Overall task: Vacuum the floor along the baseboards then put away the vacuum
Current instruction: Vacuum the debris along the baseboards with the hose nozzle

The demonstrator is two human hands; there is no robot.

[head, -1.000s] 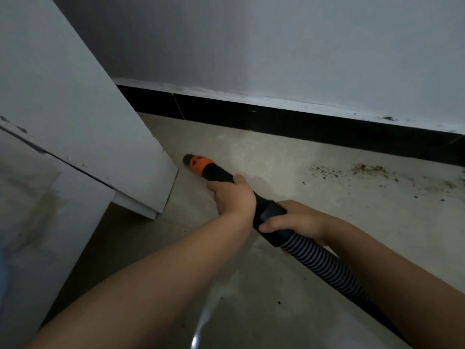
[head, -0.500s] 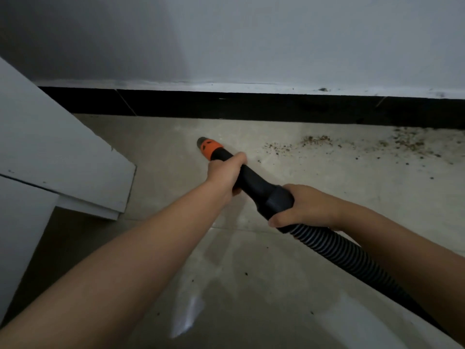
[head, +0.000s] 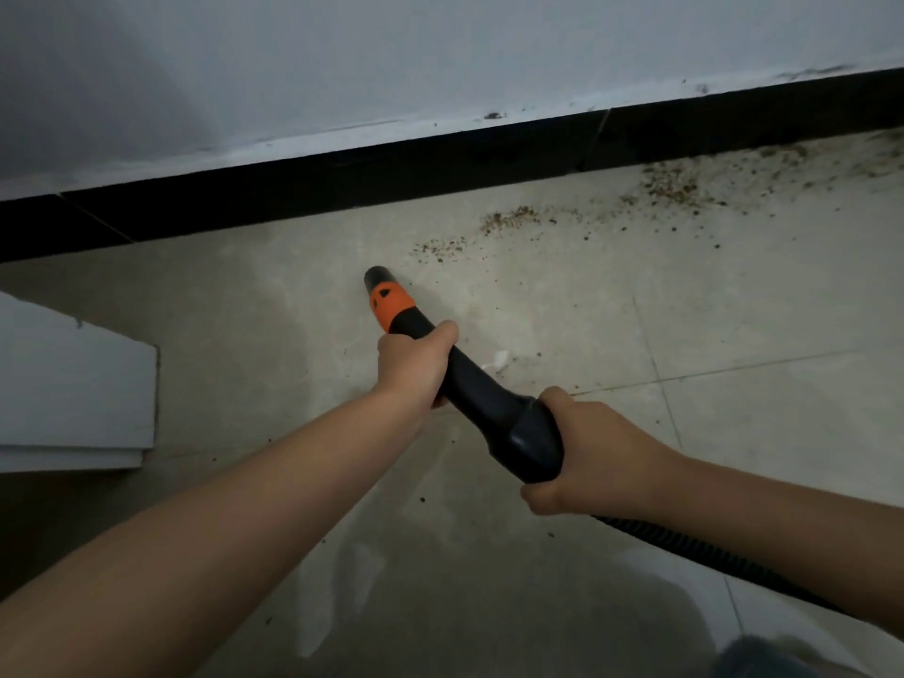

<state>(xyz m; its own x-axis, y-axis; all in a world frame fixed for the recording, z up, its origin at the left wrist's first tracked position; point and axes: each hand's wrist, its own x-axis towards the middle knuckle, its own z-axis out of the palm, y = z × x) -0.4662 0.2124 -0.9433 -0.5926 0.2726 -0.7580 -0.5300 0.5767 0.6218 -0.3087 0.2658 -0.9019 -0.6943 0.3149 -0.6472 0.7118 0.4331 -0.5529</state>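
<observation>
1. Two hands are in view, both on one vacuum nozzle, a black tube with one orange band near its tip.
2. The left hand grasps the tube just behind the orange band, fingers wrapped around it and thumb lying along the top.
3. The right hand grasps the thick black collar at the rear of the nozzle, where one ribbed black hose joins and trails off under the right forearm toward the lower right edge of the floor.
4. The nozzle tip points down and away at the floor, near the black baseboard but apart from it; whether the tip touches the tile cannot be told.
5. The baseboard runs in one strip along the foot of one pale wall, with two joints visible in it.
6. Brown crumbs lie scattered on the floor along the baseboard, just beyond and right of the tip, thicker toward the far right edge; a few lone specks lie near the arms.
7. One small white scrap lies on the tile just beside the tube.
8. One white panel, part of some furniture, stands at the left edge of the floor, well apart from the nozzle.
</observation>
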